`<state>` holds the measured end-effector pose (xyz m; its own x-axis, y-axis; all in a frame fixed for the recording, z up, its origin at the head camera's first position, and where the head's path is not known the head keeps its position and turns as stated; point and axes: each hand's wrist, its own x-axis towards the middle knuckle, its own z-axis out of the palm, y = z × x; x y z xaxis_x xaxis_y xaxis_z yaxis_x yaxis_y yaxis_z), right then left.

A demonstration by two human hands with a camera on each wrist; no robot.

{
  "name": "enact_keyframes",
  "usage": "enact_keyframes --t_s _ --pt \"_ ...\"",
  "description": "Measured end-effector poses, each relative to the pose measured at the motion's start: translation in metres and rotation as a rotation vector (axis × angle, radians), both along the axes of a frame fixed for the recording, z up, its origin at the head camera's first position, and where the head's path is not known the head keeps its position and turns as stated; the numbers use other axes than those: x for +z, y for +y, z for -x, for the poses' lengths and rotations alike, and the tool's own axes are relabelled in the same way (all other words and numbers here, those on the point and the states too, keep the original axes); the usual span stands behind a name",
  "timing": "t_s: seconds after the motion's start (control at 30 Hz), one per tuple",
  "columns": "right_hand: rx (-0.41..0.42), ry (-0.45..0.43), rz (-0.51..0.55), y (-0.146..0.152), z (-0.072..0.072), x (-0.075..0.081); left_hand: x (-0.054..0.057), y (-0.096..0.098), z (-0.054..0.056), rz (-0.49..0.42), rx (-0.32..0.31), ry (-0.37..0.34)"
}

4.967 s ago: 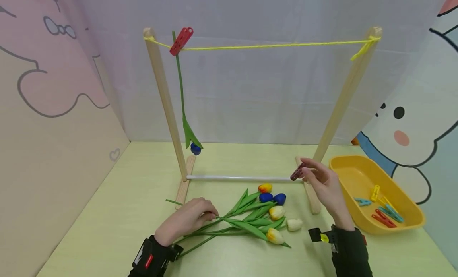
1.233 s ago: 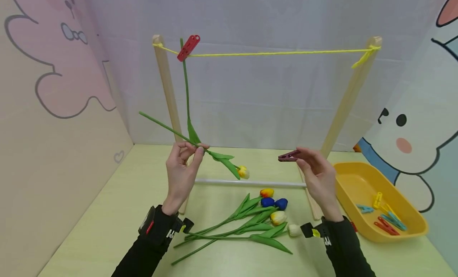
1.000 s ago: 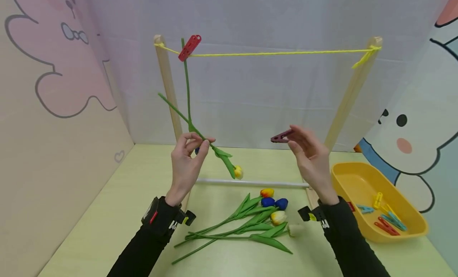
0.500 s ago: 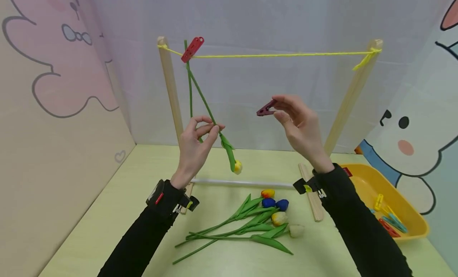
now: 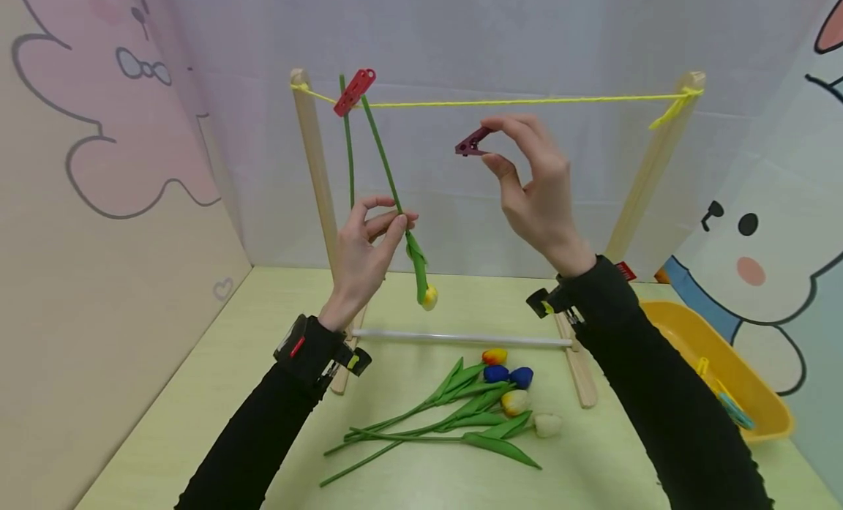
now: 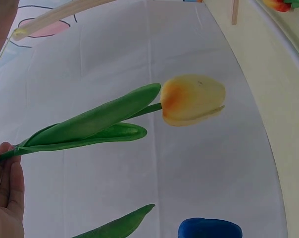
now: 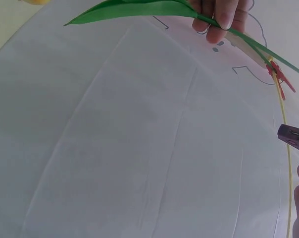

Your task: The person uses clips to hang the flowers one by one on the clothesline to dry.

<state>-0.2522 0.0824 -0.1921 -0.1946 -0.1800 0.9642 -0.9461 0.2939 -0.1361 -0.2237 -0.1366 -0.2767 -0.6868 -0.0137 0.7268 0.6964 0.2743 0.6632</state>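
My left hand (image 5: 369, 250) pinches the green stem of a yellow-and-white tulip (image 5: 429, 298), its bloom pointing down and the stem's top end close to the yellow string (image 5: 527, 102). In the left wrist view the tulip (image 6: 191, 99) shows an orange blush near its base. My right hand (image 5: 536, 181) pinches a dark maroon clothespin (image 5: 473, 143) between thumb and fingertips, a little below the string. Left of the held stem, a red clothespin (image 5: 354, 92) clips another stem to the string. That flower's blue bloom (image 6: 210, 228) appears in the left wrist view.
Several tulips (image 5: 461, 415) lie on the table below my hands. Wooden posts (image 5: 309, 144) carry the string at both sides, joined low by a white rod (image 5: 454, 337). A yellow basin (image 5: 770, 422) with clothespins stands at right, partly behind my right sleeve.
My left hand has picked the yellow-and-white tulip off the table and raised it, stem end up, to the string. My right hand has lifted the maroon clothespin up and to the left.
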Motion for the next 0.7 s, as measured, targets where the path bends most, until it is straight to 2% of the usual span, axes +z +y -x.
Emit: enact_keyframes --t_s 0.37,0.7 --pt "0.013 0.048 -0.054 -0.015 0.006 0.029 0.012 0.003 0.010 0.029 0.000 0.012" --pt "0.115 -0.031 -0.047 -0.037 0.013 0.048 0.017 0.003 0.015 -0.003 0.036 0.012"
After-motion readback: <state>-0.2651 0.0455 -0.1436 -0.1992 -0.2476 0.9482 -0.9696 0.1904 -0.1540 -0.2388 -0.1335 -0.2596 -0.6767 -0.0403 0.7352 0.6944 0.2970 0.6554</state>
